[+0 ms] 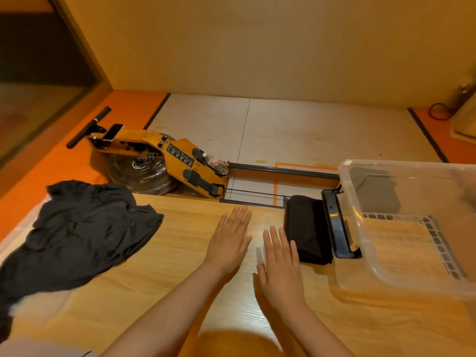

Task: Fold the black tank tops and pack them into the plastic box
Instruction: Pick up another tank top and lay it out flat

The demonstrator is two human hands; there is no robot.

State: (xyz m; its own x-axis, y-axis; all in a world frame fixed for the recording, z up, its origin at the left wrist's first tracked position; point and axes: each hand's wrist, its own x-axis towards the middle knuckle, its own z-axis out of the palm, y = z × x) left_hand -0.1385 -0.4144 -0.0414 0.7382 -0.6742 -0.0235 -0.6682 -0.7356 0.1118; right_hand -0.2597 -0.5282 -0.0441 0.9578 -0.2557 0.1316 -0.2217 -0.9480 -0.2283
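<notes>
Both hands, left [230, 240] and right [279, 264], hover flat and empty with fingers straight over the wooden desk [180, 292]. A folded black tank top [307, 229] lies just right of the right hand, beside the clear plastic box [360, 258]. Unfolded tank tops [77, 233] are heaped at far left; a rowing machine [164, 161] stands behind the desk.

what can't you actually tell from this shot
All in the head view:
- How many tank tops the crumpled black pile holds: dark folds merge, and the left edge cuts it off.
- The plastic box: its right side is out of frame, and the dark shape inside is blurred by the cloudy wall.
- How many pieces the folded stack holds: black on black.
- Whether the left hand and right hand touch the table: palms hidden from above.
</notes>
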